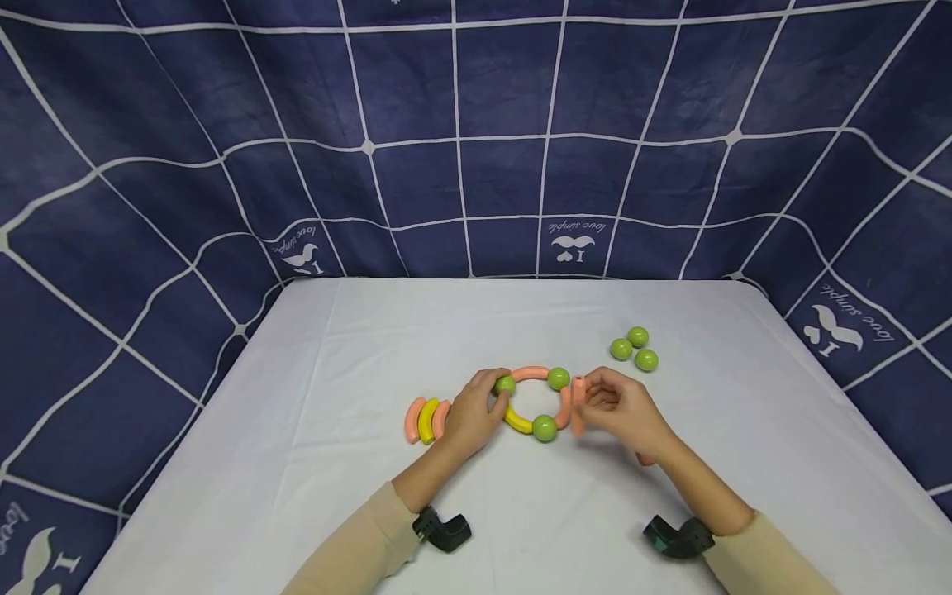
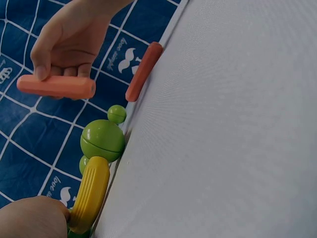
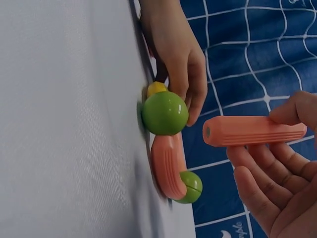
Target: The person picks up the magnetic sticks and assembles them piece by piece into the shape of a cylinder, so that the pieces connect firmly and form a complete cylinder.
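Coral rod (image 3: pixel 247 131) in right grip (image 1: pixel 623 409), "love simple" (image 1: pixel 576 226) on navy cloth (image 1: pixel 506 178)

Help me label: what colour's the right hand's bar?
Salmon-pink bar, clearest in the right wrist view.

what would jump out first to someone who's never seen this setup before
Probably the ring of green balls and curved salmon and yellow pieces, near the middle of the white table. Next, perhaps, the salmon piece that the right grip pinches just off the ring's right side. The navy cloth with white grid lines, hanging behind the table, also stands out.
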Action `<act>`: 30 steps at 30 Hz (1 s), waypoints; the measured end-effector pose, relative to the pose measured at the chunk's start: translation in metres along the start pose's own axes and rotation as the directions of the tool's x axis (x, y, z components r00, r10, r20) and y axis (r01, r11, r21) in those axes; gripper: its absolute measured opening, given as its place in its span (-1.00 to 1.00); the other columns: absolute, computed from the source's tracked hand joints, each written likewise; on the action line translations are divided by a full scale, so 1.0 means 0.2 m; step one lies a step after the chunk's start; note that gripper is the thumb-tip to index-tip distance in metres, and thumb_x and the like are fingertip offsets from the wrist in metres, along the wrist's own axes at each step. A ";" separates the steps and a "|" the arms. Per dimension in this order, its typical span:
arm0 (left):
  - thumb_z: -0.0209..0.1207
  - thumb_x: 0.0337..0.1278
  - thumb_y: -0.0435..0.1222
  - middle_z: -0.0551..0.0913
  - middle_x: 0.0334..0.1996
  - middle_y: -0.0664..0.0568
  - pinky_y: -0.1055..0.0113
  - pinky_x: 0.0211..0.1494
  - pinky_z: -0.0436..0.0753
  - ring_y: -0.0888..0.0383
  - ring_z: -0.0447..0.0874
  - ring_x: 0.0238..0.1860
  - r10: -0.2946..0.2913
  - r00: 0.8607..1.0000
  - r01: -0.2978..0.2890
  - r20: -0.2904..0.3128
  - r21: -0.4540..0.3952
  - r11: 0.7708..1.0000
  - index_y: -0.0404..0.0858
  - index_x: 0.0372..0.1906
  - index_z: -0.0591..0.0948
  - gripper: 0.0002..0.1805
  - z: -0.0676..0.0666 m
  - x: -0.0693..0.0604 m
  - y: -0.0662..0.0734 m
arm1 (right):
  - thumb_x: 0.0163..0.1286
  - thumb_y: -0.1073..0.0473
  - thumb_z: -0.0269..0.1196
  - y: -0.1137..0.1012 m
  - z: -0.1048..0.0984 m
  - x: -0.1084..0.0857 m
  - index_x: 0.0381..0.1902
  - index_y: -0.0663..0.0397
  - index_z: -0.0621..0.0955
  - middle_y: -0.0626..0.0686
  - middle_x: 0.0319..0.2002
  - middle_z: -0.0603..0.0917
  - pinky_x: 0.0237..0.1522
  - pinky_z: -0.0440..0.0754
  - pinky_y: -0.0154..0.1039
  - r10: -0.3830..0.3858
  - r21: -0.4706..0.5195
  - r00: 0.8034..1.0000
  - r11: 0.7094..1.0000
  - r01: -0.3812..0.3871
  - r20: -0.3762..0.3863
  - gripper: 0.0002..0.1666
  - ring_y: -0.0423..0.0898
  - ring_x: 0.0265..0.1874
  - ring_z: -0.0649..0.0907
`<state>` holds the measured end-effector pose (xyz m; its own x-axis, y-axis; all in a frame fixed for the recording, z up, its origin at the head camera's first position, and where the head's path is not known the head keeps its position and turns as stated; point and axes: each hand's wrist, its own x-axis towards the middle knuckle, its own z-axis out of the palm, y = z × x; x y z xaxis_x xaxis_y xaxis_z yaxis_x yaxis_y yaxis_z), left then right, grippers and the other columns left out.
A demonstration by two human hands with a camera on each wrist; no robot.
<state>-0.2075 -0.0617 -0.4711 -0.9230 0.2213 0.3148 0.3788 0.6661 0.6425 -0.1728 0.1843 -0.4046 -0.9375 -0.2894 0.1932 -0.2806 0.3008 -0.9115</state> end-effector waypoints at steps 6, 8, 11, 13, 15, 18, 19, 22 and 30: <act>0.11 0.33 -0.25 0.56 0.13 -0.01 0.16 0.20 0.50 0.07 0.52 0.17 0.006 1.000 -0.006 -0.004 -0.007 1.000 -0.17 0.17 0.55 -0.65 0.00 0.00 0.00 | 0.15 0.40 0.36 -0.01 0.04 0.02 -0.18 0.28 0.57 0.11 -0.31 0.67 -0.30 0.66 -0.27 0.006 -0.001 1.000 1.000 -0.006 0.005 -0.73 -0.10 -0.35 0.68; 0.11 0.33 -0.25 0.56 0.13 -0.01 0.17 0.20 0.50 0.07 0.53 0.17 0.007 1.000 -0.007 -0.003 -0.006 1.000 -0.18 0.17 0.55 -0.65 0.00 0.00 0.00 | 0.16 0.38 0.37 -0.01 0.05 0.03 -0.18 0.25 0.57 0.11 -0.29 0.68 -0.26 0.67 -0.26 0.017 -0.002 1.000 1.000 -0.017 0.014 -0.73 -0.08 -0.32 0.70; 0.11 0.34 -0.25 0.56 0.13 0.00 0.18 0.21 0.49 0.08 0.52 0.17 0.003 1.000 -0.003 0.001 -0.005 1.000 -0.17 0.18 0.54 -0.65 0.00 0.00 0.00 | 0.17 0.34 0.39 -0.01 0.06 0.04 -0.16 0.23 0.57 0.12 -0.27 0.70 -0.25 0.67 -0.26 0.015 -0.004 0.999 1.000 -0.015 0.029 -0.72 -0.06 -0.29 0.71; 0.11 0.34 -0.24 0.56 0.13 0.00 0.18 0.22 0.48 0.08 0.52 0.17 0.004 1.000 -0.004 0.002 -0.006 1.000 -0.17 0.18 0.54 -0.65 0.00 0.00 0.00 | 0.18 0.33 0.39 -0.02 0.07 0.04 -0.15 0.23 0.58 0.12 -0.26 0.70 -0.24 0.66 -0.26 0.005 -0.003 0.999 1.000 -0.005 0.038 -0.71 -0.06 -0.28 0.71; 0.11 0.34 -0.24 0.56 0.13 -0.01 0.17 0.22 0.48 0.08 0.52 0.18 0.006 1.000 -0.006 0.002 -0.009 1.000 -0.18 0.18 0.54 -0.65 0.00 0.00 0.00 | 0.17 0.34 0.39 -0.02 0.08 0.05 -0.16 0.24 0.58 0.12 -0.26 0.70 -0.26 0.66 -0.27 -0.009 -0.007 0.999 1.000 0.009 0.041 -0.72 -0.07 -0.29 0.71; 0.11 0.34 -0.24 0.55 0.13 -0.01 0.17 0.21 0.49 0.07 0.52 0.17 0.007 1.000 -0.007 0.002 -0.011 1.000 -0.18 0.18 0.54 -0.65 0.00 0.00 0.00 | 0.17 0.38 0.37 -0.02 0.10 0.05 -0.17 0.26 0.57 0.11 -0.27 0.71 -0.27 0.66 -0.27 -0.024 -0.013 0.999 1.000 0.025 0.046 -0.73 -0.08 -0.30 0.72; 0.11 0.34 -0.24 0.55 0.13 -0.01 0.17 0.20 0.50 0.07 0.52 0.17 0.006 1.000 -0.006 0.002 -0.010 1.000 -0.18 0.18 0.54 -0.65 0.00 0.00 0.00 | 0.16 0.40 0.36 -0.01 0.10 0.05 -0.17 0.26 0.57 0.11 -0.28 0.71 -0.28 0.66 -0.26 -0.028 -0.016 0.999 0.999 0.029 0.045 -0.73 -0.07 -0.31 0.72; 0.11 0.34 -0.25 0.55 0.13 -0.02 0.16 0.19 0.51 0.07 0.53 0.16 0.011 1.000 -0.011 -0.001 -0.008 1.000 -0.18 0.18 0.54 -0.65 0.00 0.00 0.00 | 0.15 0.42 0.36 -0.01 0.11 0.06 -0.19 0.26 0.57 0.10 -0.30 0.71 -0.27 0.67 -0.22 -0.037 -0.020 0.998 0.999 0.038 0.045 -0.74 -0.06 -0.31 0.71; 0.12 0.34 -0.25 0.55 0.13 -0.02 0.14 0.18 0.51 0.06 0.53 0.16 0.011 1.000 -0.011 -0.004 0.000 1.000 -0.18 0.18 0.54 -0.65 0.00 0.00 0.00 | 0.16 0.38 0.38 -0.02 0.12 0.06 -0.17 0.23 0.57 0.07 -0.29 0.70 -0.24 0.67 -0.20 -0.061 -0.035 0.997 0.997 0.062 0.044 -0.72 -0.06 -0.31 0.70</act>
<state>-0.2076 -0.0616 -0.4707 -0.9184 0.2262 0.3247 0.3893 0.6636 0.6389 -0.1782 0.1578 -0.4074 -0.9089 -0.3466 0.2319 -0.3453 0.3135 -0.8846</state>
